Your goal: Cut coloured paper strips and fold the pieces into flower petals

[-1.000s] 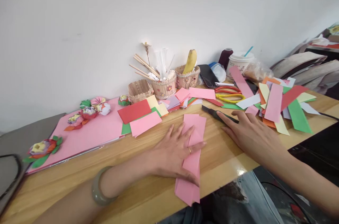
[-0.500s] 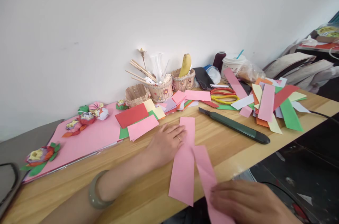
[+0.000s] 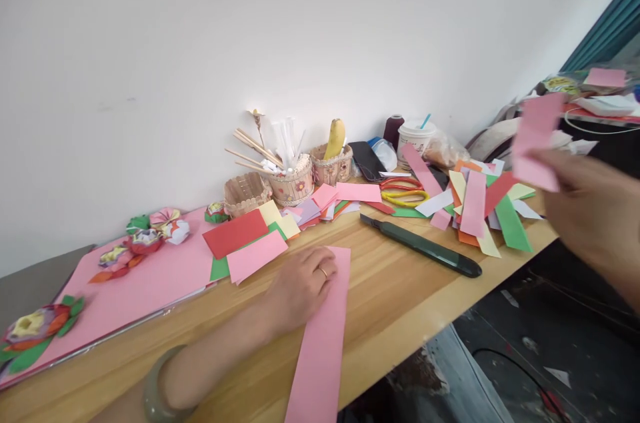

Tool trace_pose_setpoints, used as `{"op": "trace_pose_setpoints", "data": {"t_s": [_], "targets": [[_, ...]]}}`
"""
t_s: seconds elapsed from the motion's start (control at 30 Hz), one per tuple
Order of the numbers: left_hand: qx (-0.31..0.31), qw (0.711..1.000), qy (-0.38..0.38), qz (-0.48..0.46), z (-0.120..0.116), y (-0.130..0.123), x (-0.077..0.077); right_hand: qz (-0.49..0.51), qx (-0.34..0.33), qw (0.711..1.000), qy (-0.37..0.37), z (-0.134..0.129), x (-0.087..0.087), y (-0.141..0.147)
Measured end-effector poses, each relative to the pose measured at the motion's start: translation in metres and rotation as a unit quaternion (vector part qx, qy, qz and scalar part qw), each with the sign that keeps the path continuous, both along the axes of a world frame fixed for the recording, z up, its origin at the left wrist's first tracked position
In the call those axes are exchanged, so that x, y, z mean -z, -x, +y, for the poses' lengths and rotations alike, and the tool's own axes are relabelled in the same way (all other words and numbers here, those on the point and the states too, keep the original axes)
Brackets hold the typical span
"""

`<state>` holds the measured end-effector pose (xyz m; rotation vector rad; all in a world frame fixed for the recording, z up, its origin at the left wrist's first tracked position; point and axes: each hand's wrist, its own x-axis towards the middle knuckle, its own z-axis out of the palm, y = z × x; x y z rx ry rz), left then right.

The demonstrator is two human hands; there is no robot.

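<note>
My left hand (image 3: 303, 286), with a ring and a bracelet, rests on a long pink paper strip (image 3: 320, 349) that lies across the table's front edge. Its fingers are bent together over the strip's upper end, pressing it down; the fingertips are partly hidden. At the far right my right hand (image 3: 595, 209) is raised, pinching a narrower pink paper strip (image 3: 540, 123) between thumb and fingers. A dark green utility knife (image 3: 425, 246) with its blade out lies right of my left hand. Near that hand are pink (image 3: 257, 256) and red paper rectangles (image 3: 235, 234).
A pile of coloured paper strips (image 3: 475, 203) lies at the right, beside scissors (image 3: 405, 193). Small baskets (image 3: 290, 186), a phone (image 3: 367, 159) and a lidded cup (image 3: 415, 139) line the wall. Folded paper flowers (image 3: 145, 239) sit on pink sheets (image 3: 187, 263) at left.
My right hand has moved up and far right, carrying the narrower pink strip off the table's front. My left hand stays on the wide strip, its fingers more bent. The view has turned slightly right.
</note>
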<state>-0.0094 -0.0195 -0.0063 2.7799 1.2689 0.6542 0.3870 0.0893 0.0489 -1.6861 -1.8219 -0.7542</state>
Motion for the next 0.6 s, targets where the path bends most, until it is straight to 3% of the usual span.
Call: {"op": "trace_pose_setpoints", "data": {"t_s": [0.17,0.3,0.43,0.53,0.6], "targets": [[-0.020,0.988,0.128,0.090,-0.001,0.001,-0.002,-0.046,-0.073,0.988,0.128,0.010,0.029,0.002],[-0.046,0.980,0.183,0.064,0.000,0.002,-0.008,-0.052,-0.089,0.988,0.113,0.009,0.023,0.013],[-0.041,0.980,0.175,0.080,0.002,0.002,-0.008,-0.076,-0.177,0.971,0.144,0.014,0.009,0.059],[-0.030,0.983,0.147,0.103,0.002,0.003,-0.006,-0.124,-0.275,0.930,0.209,0.026,0.010,0.101],[-0.034,0.984,0.134,0.111,0.001,0.004,-0.005,-0.142,-0.298,0.916,0.227,0.035,0.015,0.125]]}}
